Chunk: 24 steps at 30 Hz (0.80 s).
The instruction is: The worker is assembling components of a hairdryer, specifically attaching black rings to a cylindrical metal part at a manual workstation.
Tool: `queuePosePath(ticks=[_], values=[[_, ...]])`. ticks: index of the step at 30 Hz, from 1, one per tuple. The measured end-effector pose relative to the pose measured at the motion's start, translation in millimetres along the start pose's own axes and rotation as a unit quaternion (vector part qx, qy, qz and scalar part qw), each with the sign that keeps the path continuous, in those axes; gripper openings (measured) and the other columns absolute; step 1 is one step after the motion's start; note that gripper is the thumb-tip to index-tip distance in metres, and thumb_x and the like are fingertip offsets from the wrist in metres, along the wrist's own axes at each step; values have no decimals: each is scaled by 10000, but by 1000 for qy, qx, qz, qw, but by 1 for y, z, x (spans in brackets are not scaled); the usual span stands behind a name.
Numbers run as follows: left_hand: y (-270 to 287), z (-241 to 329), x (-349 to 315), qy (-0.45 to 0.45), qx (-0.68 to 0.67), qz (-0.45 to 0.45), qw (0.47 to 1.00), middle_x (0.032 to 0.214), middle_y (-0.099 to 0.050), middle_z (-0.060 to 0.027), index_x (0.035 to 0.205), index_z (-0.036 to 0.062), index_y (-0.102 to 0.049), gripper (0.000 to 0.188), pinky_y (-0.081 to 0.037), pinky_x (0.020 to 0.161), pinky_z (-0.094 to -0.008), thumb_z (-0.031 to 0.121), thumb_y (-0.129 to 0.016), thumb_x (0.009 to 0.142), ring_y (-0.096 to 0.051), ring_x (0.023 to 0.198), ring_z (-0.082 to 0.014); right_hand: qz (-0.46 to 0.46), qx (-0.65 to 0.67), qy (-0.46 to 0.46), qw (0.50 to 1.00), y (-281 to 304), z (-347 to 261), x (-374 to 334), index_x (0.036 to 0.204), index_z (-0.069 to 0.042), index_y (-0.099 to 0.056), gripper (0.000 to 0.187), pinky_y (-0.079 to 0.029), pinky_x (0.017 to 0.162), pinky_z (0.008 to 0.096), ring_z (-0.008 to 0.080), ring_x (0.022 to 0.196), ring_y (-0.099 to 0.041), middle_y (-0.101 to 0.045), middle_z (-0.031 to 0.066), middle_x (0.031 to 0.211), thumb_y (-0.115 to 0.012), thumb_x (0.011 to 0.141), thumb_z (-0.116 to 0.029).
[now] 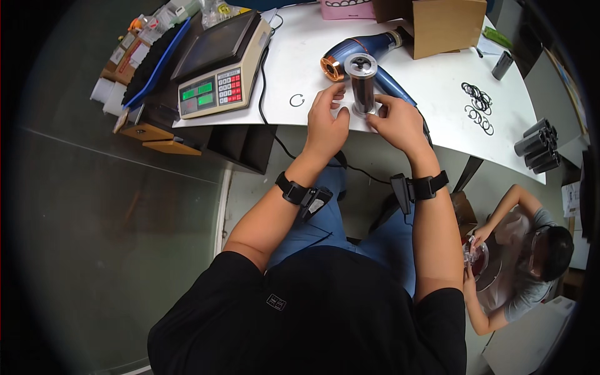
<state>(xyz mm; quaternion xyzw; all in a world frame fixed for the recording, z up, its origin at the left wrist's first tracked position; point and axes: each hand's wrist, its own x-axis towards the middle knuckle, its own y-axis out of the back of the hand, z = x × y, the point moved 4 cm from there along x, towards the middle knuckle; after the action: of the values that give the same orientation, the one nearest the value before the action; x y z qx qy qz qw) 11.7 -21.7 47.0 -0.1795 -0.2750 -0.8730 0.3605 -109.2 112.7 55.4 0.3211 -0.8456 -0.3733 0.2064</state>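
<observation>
A shiny dark metal cylinder (362, 90) with a silver flanged top stands upright near the table's front edge. At its right side, my right hand (401, 124) has its thumb and finger against the lower part. My left hand (327, 125) is just left of the cylinder, thumb and fingers apart, with nothing seen in it. Behind the cylinder lies a blue hair dryer (350, 51) with a copper-coloured grille. One black snap ring (297, 104) lies on the white table (289, 75), left of my left hand.
A weighing scale (212, 94) stands at the left, beside a blue tray (181, 40). Several black rings (478, 100) and dark tubes (539, 147) lie to the right. A cardboard box (447, 28) is at the back. Another person (531, 262) works at the lower right.
</observation>
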Motion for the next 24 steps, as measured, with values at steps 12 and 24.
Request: queuePosePath(ticks=[12, 24], values=[[23, 23, -19, 26, -187, -4, 982, 1124, -670, -138, 1229, -32, -601, 349, -513, 946, -322, -66, -554, 885, -652, 1056, -211, 37, 10, -4, 999, 4, 17, -5, 1206, -121, -760, 395, -552, 725, 392, 287, 777, -725, -752, 116, 835, -645, 869, -290], [61, 238, -37, -183, -683, -402, 582, 578, -545, -50, 686, 89, -541, 215, -613, 810, -422, 24, -621, 876, -572, 500, -163, 62, -17, 23, 998, -9, 10, -3, 1173, -164, -770, 532, -578, 770, 405, 300, 854, -736, -768, 74, 880, -749, 707, -420]])
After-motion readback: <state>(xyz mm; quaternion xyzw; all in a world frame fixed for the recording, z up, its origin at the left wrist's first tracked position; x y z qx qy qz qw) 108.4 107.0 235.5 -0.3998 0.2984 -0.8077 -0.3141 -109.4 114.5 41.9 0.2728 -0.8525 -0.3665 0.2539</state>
